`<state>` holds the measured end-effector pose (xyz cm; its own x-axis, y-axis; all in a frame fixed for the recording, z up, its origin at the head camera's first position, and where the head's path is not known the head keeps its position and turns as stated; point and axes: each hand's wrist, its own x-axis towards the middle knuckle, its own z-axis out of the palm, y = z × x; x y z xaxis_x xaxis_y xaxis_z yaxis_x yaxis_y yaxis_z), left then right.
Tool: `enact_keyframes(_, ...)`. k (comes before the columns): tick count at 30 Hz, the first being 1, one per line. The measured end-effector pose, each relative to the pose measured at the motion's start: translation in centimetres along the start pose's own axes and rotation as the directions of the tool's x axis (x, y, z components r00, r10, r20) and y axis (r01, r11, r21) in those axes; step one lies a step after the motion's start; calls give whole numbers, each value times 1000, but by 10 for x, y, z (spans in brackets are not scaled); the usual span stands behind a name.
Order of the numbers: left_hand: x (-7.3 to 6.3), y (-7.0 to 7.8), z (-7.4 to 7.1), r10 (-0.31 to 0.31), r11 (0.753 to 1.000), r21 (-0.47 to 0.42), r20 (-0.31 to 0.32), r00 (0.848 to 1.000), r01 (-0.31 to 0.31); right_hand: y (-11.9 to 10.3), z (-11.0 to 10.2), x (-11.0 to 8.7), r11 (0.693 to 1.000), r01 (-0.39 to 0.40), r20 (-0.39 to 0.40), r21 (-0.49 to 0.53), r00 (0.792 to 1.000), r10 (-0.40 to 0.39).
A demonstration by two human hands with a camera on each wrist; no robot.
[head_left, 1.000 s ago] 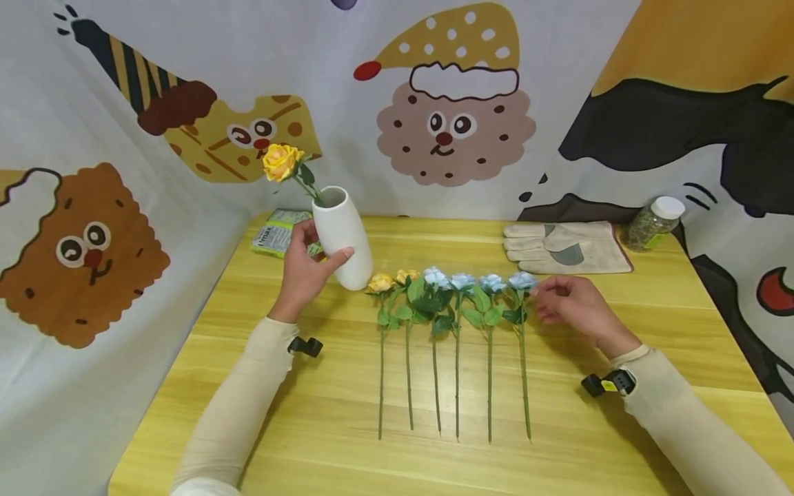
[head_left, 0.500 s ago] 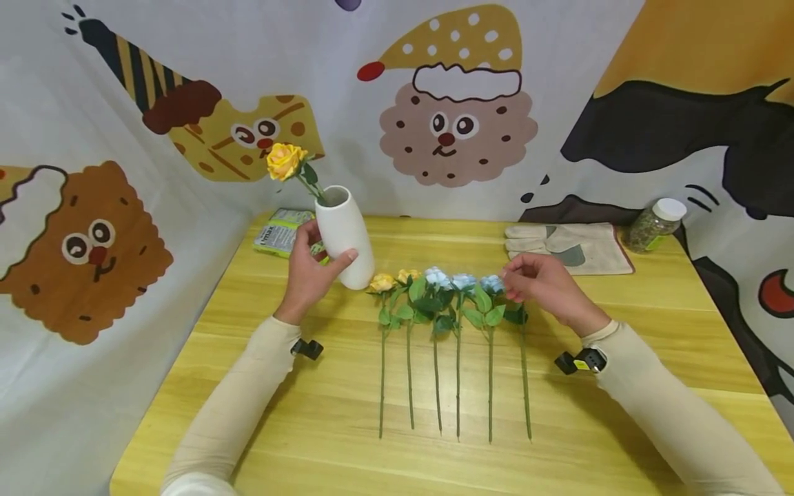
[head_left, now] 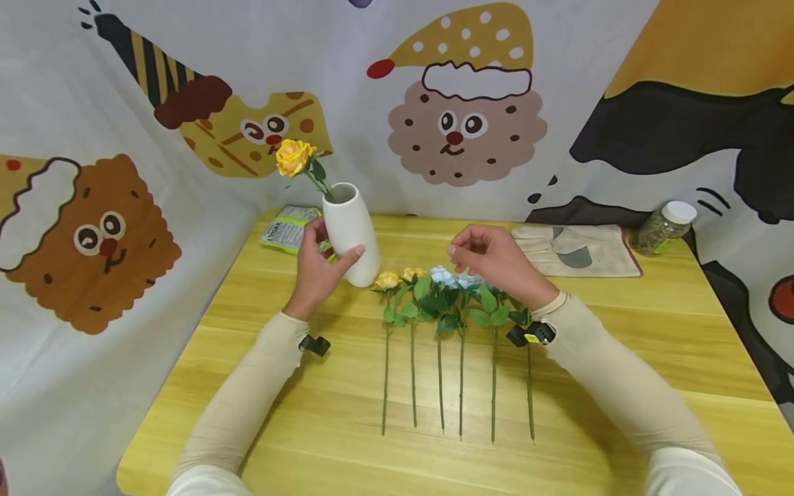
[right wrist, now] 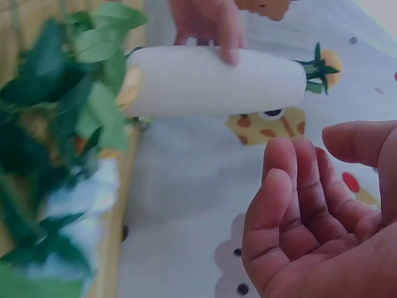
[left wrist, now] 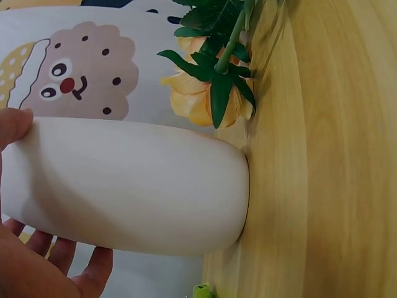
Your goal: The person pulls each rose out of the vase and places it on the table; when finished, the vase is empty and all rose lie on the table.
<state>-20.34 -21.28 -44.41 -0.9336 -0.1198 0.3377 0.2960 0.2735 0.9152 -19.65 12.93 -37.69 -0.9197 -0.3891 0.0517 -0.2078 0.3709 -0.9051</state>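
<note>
A white vase [head_left: 350, 238] stands on the wooden table, with one yellow rose [head_left: 293, 158] leaning left out of its mouth. My left hand [head_left: 313, 269] grips the vase's side; in the left wrist view the thumb and fingers lie on opposite sides of it. To the vase's right, two yellow roses [head_left: 387, 281] and several blue roses [head_left: 442, 277] lie in a row, stems toward me. Above the blue heads is my right hand [head_left: 496, 262], partly covering them. Its fingers are loosely curled with nothing between them, as the right wrist view [right wrist: 310, 217] shows.
A pale work glove [head_left: 583, 251] lies at the back right, beside a white-lidded jar [head_left: 665, 229] of dried green bits. Behind my left hand sits a green and grey packet [head_left: 290, 229]. A cloth with cartoon prints hangs behind the table [head_left: 298, 427].
My right hand has moved left from the rightmost blue rose, over the other blue heads toward the vase. My left hand stays on the vase, and the roses lie as before.
</note>
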Motion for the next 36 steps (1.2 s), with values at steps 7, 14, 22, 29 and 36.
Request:
enact_keyframes(7,0,0,-1,-1,1000,9,7,1000,1,-24,18,18,994,83,-36,68,996,-80)
enact_keyframes(14,1,1,0,-6,1000,19,-3,1000,6,-51,41,39,972,196,-100,126,978,-184)
enact_keyframes(22,3,-1,0,-7,1000,16,-3,1000,7,-78,74,69,951,292,-144,107,950,-276)
enact_keyframes(29,3,-4,-2,-17,1000,17,0,1000,17,-100,94,94,931,364,-164,20,920,-356)
enact_keyframes(36,4,-3,-1,-12,1000,7,2,1000,12,-116,110,116,929,359,-135,-89,920,-369)
